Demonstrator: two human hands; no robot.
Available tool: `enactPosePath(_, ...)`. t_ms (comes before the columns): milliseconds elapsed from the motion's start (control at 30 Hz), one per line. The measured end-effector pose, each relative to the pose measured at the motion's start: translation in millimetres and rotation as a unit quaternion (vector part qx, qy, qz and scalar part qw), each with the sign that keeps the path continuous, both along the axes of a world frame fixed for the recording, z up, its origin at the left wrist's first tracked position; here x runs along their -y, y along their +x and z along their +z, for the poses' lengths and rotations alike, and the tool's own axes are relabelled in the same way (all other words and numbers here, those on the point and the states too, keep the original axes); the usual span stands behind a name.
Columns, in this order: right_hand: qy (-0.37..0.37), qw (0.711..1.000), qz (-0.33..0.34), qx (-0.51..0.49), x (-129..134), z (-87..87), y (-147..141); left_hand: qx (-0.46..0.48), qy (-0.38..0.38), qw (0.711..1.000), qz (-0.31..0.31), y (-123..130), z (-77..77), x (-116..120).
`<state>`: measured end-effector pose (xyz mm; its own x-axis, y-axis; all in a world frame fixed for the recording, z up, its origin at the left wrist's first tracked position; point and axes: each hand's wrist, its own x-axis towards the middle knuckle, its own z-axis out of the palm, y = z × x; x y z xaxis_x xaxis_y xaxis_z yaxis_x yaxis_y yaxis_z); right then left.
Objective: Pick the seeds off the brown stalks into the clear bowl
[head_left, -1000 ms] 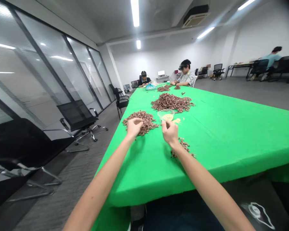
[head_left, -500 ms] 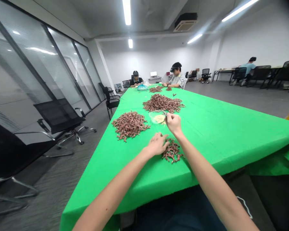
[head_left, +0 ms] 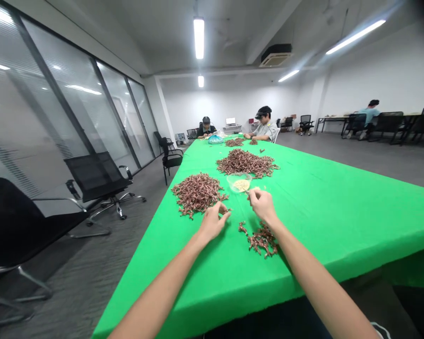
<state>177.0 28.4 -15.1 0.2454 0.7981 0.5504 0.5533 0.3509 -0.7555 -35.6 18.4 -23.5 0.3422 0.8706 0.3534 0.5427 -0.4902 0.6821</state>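
My left hand (head_left: 215, 221) is at the near right edge of the left pile of reddish-brown twisted pieces (head_left: 198, 192), thumb and fingers curved round a small brown piece (head_left: 227, 211). My right hand (head_left: 262, 203) is closed on a thin metal tool (head_left: 248, 192), its tip by a clear bowl (head_left: 234, 178) that holds pale yellow bits (head_left: 241, 185). A smaller pile of brown pieces (head_left: 262, 241) lies below my right hand, partly behind the wrist.
A larger brown pile (head_left: 245, 162) sits beyond the bowl on the green cloth (head_left: 339, 197). Two people (head_left: 266, 125) sit at the table's far end near a blue bag (head_left: 215, 139). Office chairs (head_left: 95, 176) stand at left.
My left hand has moved left, from the small pile to beside the left pile. My right hand has lowered a little by the bowl. The view has tilted up.
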Motion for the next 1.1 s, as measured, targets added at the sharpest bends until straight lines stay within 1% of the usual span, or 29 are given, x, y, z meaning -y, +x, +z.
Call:
enactPosePath(100,-0.003,0.998,0.017,0.058,1.9,-4.1,-4.3,-0.03,0.072,0.996,0.048,-2.4,2.0,4.8)
enactPosePath(200,-0.021,0.993,0.043,0.109,3.9,-7.2,-8.1,-0.08,0.099,0.99,0.058,7.7,-0.4,11.2)
enactPosePath(333,-0.04,0.983,0.06,0.167,7.1,-10.2,-12.1,-0.148,0.096,0.984,0.036,22.2,-7.9,16.5)
enactPosePath(433,-0.047,0.978,0.073,0.191,8.4,-11.5,-12.9,-0.173,0.103,0.979,0.024,22.6,-7.8,16.8)
enactPosePath(667,-0.055,0.975,0.072,0.202,6.6,-12.2,-10.5,-0.171,0.103,0.978,0.065,10.7,3.0,12.5)
enactPosePath(800,-0.06,0.972,0.083,0.211,6.6,-12.7,-11.5,-0.175,0.097,0.976,0.081,10.7,2.6,11.4)
enactPosePath(967,-0.07,0.967,0.092,0.226,7.2,-13.1,-12.1,-0.182,0.094,0.976,0.069,11.2,1.3,12.3)
enactPosePath(1100,-0.074,0.965,0.097,0.232,7.0,-13.5,-11.0,-0.191,0.099,0.974,0.07,10.6,-0.1,11.6)
